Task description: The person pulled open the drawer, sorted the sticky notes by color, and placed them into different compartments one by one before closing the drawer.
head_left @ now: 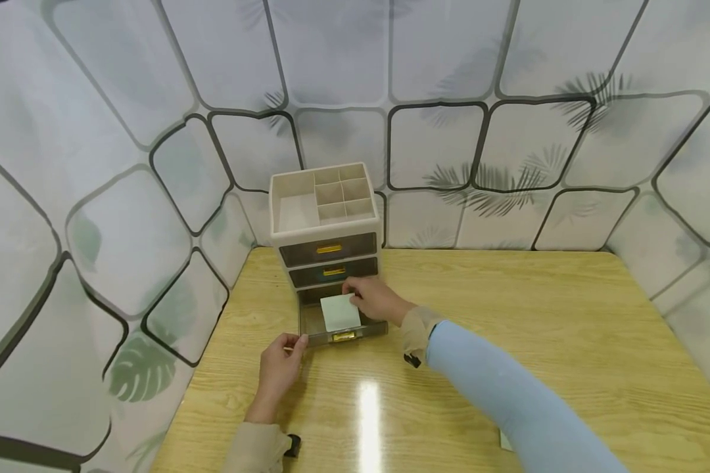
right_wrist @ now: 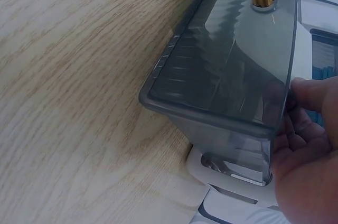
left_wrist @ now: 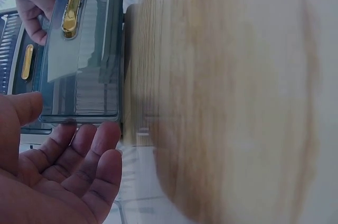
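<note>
A clear grey bottom drawer [head_left: 321, 339] with a gold handle stands pulled out of a small white drawer cabinet [head_left: 325, 226]. My left hand [head_left: 281, 368] is at its front left corner; in the left wrist view the fingertips meet the side wall and the thumb lies by the rim. Over the drawer, my right hand [head_left: 378, 301] pinches the edge of a pale green square paper [head_left: 340, 313], which slants down into it. The right wrist view shows the thumb [right_wrist: 303, 89] at the paper's edge, behind the drawer front. Another green piece [left_wrist: 109, 28] shows through the drawer front.
Two closed drawers with gold handles [head_left: 334, 270] sit above the pulled-out one. The cabinet's top tray [head_left: 296, 209] has several compartments. A pale piece [head_left: 505, 440] lies partly under the right sleeve on the wooden table [head_left: 509, 295]. Patterned cloth walls [head_left: 438, 144] surround the table.
</note>
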Available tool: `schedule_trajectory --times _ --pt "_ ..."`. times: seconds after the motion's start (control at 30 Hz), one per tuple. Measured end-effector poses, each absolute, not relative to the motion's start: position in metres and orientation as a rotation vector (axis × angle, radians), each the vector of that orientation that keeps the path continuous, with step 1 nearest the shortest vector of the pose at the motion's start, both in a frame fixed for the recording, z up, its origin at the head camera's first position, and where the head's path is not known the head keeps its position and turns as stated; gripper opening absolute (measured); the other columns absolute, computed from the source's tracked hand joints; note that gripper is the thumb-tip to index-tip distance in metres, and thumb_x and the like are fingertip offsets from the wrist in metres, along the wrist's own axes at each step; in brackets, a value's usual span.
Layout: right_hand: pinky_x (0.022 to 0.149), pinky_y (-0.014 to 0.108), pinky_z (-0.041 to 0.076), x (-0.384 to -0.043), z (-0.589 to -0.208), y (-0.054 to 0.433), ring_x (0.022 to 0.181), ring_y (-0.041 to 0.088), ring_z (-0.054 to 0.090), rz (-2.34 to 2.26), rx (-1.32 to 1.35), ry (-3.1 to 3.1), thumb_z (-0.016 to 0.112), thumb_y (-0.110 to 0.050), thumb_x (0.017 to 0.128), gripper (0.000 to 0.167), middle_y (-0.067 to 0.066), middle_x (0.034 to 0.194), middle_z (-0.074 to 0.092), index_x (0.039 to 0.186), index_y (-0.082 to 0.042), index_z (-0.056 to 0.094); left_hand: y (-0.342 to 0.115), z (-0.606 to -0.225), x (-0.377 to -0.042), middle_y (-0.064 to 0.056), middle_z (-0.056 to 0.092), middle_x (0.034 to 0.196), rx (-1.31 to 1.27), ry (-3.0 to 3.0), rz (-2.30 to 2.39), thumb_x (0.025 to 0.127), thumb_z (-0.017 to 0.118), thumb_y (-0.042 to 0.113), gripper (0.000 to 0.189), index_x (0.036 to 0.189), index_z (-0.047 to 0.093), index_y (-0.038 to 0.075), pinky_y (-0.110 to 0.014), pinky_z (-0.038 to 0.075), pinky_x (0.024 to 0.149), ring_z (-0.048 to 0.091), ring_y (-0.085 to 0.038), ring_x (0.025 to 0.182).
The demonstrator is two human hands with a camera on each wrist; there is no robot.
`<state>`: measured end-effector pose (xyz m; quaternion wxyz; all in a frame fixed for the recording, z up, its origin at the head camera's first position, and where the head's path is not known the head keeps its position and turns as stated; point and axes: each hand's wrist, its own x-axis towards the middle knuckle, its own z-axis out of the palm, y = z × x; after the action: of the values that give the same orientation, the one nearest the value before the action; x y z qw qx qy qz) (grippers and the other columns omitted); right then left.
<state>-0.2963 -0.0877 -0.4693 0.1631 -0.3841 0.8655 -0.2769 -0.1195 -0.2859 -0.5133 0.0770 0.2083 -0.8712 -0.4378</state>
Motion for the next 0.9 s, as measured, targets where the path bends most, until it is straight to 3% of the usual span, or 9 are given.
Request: schedule_trajectory --times 0.37,0.6,0.7,0.9 --pt "0.096 0.042 0.057 -0.297 -0.475 -0.094 0.111 0.026 0.070 -0.652 -1.127 2.526 0.059 -0.010 0.110 0.025 0.012 0.133 0.071 0.134 -0.009 0.064 -0.288 -0.514 -0.118 -0.015 0.076 0.096 0.617 -2.614 -1.307 0.109 0.062 0.030 0.032 0.110 0.072 0.000 -0.028 0.051 0.065 0.065 -0.016 0.078" --pt "0.114 0.048 0.051 -0.295 -0.473 -0.101 0.124 0.033 0.069 -0.567 -1.066 2.588 0.061 -0.008 0.109 0.030 0.015 0.141 0.069 0.139 -0.006 0.065 -0.287 -0.515 -0.119 -0.015 0.075 0.097 0.616 -2.616 -1.319 0.109 0.063 0.030 0.032 0.110 0.072 0.000 -0.028 0.051 0.064 0.063 -0.013 0.074" --pt "0.110 0.045 0.054 -0.292 -0.473 -0.106 0.122 0.032 0.071 -0.486 -1.025 2.637 0.058 -0.007 0.109 0.028 0.014 0.136 0.072 0.135 -0.006 0.067 -0.287 -0.515 -0.119 -0.015 0.076 0.096 0.619 -2.610 -1.324 0.109 0.063 0.030 0.031 0.110 0.071 0.000 -0.028 0.051 0.063 0.064 -0.013 0.074" --pt "0.083 0.041 0.063 -0.288 -0.472 -0.115 0.105 0.030 0.076 -0.284 -1.039 2.694 0.054 0.000 0.109 0.025 0.013 0.120 0.078 0.124 -0.008 0.072 -0.287 -0.514 -0.119 -0.015 0.075 0.097 0.617 -2.611 -1.337 0.110 0.062 0.030 0.032 0.111 0.071 0.000 -0.029 0.051 0.063 0.064 -0.014 0.074"
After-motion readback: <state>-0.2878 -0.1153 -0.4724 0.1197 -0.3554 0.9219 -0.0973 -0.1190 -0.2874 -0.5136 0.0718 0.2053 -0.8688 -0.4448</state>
